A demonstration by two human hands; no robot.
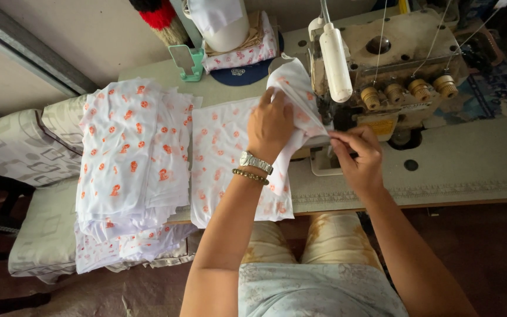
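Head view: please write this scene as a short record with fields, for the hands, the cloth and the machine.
left hand: presses down on the printed white fabric piece, fingers at its folded edge
right hand: pinches the fabric edge beside the sewing machine
left wrist: watch and bead bracelet
fabric stack: same print, piled at the table's left end
table: pale top
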